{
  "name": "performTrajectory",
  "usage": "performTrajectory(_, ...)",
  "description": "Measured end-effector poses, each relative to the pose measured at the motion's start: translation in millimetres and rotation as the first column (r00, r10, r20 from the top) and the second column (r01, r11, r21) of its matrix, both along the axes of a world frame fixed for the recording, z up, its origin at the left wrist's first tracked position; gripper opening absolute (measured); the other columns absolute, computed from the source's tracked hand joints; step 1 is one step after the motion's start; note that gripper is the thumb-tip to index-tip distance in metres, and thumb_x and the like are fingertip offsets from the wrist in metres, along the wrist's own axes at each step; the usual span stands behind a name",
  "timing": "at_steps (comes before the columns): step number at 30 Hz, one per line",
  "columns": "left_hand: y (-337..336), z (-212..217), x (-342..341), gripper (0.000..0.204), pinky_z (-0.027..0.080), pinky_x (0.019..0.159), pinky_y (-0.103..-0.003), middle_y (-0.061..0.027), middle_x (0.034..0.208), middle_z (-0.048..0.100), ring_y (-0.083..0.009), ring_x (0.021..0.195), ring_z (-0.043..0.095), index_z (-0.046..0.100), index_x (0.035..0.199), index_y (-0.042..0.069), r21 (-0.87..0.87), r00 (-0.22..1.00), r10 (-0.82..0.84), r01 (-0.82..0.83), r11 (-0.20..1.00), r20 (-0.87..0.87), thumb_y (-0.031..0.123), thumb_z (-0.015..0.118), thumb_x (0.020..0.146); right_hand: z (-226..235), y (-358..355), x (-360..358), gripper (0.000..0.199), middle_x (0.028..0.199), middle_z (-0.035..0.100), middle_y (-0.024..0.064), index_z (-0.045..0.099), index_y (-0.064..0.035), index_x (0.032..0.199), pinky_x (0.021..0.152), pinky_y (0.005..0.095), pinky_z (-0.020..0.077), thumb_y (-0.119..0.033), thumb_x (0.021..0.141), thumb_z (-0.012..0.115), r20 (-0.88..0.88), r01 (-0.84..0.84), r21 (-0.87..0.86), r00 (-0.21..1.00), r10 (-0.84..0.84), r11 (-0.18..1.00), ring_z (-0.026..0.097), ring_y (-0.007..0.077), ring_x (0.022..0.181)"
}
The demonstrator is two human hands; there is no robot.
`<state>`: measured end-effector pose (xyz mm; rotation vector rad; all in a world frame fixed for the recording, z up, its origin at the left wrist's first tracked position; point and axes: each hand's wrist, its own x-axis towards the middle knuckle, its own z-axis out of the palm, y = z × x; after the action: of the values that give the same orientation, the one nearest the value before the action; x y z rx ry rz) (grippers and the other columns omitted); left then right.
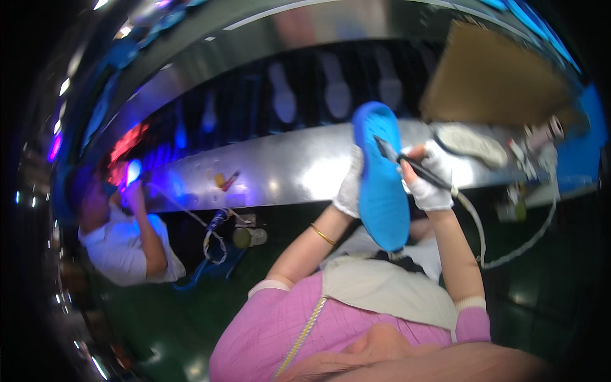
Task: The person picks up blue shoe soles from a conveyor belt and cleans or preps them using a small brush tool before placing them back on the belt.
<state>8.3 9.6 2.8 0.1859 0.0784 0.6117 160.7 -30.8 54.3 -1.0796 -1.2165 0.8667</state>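
Note:
A bright blue shoe sole [383,204] is held up lengthwise in front of me, its recessed face in view. My left hand [351,184], in a white glove, grips the sole's left edge; its fingers are partly hidden behind it. In my right hand [433,181], whose white glove leaves the fingertips bare, is a black-handled brush [423,172] with a flat greyish tip. That tip lies over the upper part of the sole's face. From the handle's rear end runs a pale hose [474,213], which loops away to the right.
Beyond a metal ledge [293,169], several soles [282,92] lie on a dark conveyor. A whitish sole [471,144] rests on the ledge near a brown cardboard sheet [496,76]. At left sits a co-worker in a white shirt [130,248], near a bright blue light.

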Motion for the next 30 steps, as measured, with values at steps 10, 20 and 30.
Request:
performTrajectory(10, 9.1, -15.6, 1.4, 0.067, 0.048, 0.084, -0.037, -0.0146, 0.109, 0.056, -0.0261, 0.095, 0.055, 0.044, 0.123, 0.003, 0.105, 0.938, 0.312, -0.298, 0.949, -0.151, 0.057, 0.047, 0.084, -32.8, -3.9, 9.5, 0.016, 0.080, 0.053, 0.0031, 0.051, -0.0032, 0.091, 0.060, 0.0221, 0.0435, 0.007, 0.079, 0.056, 0.308, -0.094, 0.076, 0.949, 0.066, 0.993, 0.051, 0.0094, 0.064)
performTrajectory(20, 19.1, -2.4, -10.6, 0.068, 0.044, 0.089, -0.033, -0.0119, 0.115, 0.052, -0.0201, 0.100, 0.050, 0.044, 0.126, 0.005, 0.124, 0.887, 0.414, -0.396, 0.910, -0.205, 0.059, 0.046, 0.084, -28.0, -17.4, -13.7, 0.014, 0.081, 0.055, 0.0037, 0.052, -0.0046, 0.087, 0.065, 0.0229, 0.0445, -0.005, 0.080, 0.064, 0.237, -0.072, -0.020, 0.969, 0.075, 0.997, 0.054, 0.0106, 0.068)
performTrajectory(30, 25.8, 7.7, -10.0, 0.084, 0.048, 0.087, -0.044, -0.0187, 0.117, 0.051, -0.0313, 0.102, 0.054, 0.040, 0.127, 0.004, 0.031, 0.961, 0.278, -0.278, 0.960, 0.020, 0.069, 0.048, 0.075, -16.4, -21.8, -5.9, 0.016, 0.080, 0.062, 0.0085, 0.057, 0.0003, 0.093, 0.062, 0.0217, 0.0494, -0.004, 0.080, 0.065, -0.072, -0.095, -0.289, 0.994, 0.077, 0.953, 0.061, 0.0114, 0.068)
